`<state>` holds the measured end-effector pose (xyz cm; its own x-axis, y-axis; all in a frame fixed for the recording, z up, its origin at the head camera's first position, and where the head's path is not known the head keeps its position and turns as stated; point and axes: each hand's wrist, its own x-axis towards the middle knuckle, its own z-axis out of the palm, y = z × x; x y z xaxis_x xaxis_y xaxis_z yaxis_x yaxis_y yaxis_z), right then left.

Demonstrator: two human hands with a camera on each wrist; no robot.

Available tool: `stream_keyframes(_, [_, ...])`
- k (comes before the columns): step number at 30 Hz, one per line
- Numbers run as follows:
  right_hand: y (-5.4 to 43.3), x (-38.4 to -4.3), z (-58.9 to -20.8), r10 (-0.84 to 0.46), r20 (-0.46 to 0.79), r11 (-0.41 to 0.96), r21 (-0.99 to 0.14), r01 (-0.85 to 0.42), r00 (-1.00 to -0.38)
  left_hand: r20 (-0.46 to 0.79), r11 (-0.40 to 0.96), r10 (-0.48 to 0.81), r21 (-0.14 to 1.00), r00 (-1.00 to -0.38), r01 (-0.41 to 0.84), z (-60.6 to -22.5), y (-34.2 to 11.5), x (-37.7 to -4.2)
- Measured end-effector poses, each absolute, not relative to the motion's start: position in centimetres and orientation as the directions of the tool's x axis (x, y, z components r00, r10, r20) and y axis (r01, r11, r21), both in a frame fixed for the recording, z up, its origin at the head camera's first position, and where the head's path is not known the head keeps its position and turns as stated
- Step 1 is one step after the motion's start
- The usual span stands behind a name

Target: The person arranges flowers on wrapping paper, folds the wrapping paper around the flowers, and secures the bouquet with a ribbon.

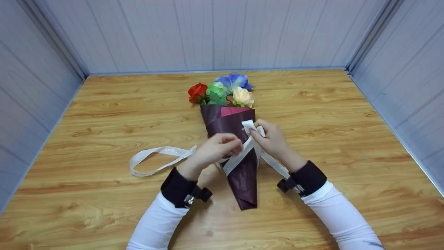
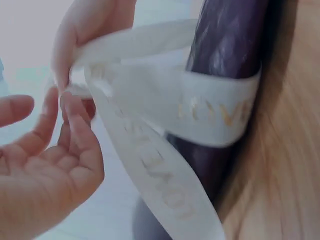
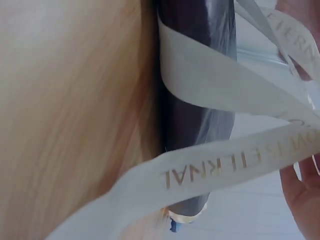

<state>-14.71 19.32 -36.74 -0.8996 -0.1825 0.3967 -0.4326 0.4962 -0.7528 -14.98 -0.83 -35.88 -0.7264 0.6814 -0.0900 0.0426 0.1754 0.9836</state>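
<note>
A bouquet wrapped in dark purple paper (image 1: 242,187) lies on the table, its pointed end toward me. Red (image 1: 197,92), green, blue and cream flowers (image 1: 242,97) show at its far end. White ribbon (image 2: 215,110) with gold lettering goes round the wrapper. My right hand (image 1: 272,140) pinches a folded loop of the ribbon above the wrapper's right side. Just left of it is my left hand (image 1: 222,149), fingers bent; in the left wrist view its thumb (image 2: 15,109) stands apart from its fingertips, which are close to the right hand. The right wrist view cuts off the hands.
A long loop of ribbon (image 1: 138,163) lies on the wooden table (image 1: 104,208) left of the bouquet. Another ribbon end (image 1: 275,165) runs toward the right wrist. Pale panel walls (image 1: 215,34) bound the table at the back and sides.
</note>
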Motion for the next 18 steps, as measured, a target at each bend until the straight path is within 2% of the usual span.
stream_keyframes(4, [18.7,-14.6,-36.6,-0.172,0.445,0.544,-0.701,-0.462,-0.879,-0.2,0.391,0.762,0.9,-0.615,0.192,-35.5,-0.2,-13.8])
stream_keyframes(6, [18.6,-14.5,-36.5,-0.169,0.451,0.568,-0.682,-0.461,-0.876,-0.208,0.447,0.771,0.849,-0.602,0.28,-35.4,0.0,-13.5])
stream_keyframes(10, [18.6,-14.5,-36.1,-0.15,0.395,0.564,-0.719,-0.406,-0.906,-0.179,0.495,0.732,0.802,-0.658,0.333,-35.2,0.0,-13.3])
stream_keyframes(14, [18.8,-14.7,-36.1,-0.135,0.278,0.518,-0.798,-0.307,-0.951,-0.165,0.48,0.678,0.838,-0.716,0.261,-35.4,0.3,-13.3])
stream_keyframes(18, [18.9,-14.7,-36.1,-0.126,0.138,0.433,-0.884,-0.18,-0.982,-0.092,0.415,0.6,0.885,-0.794,0.212,-36.1,0.7,-13.5])
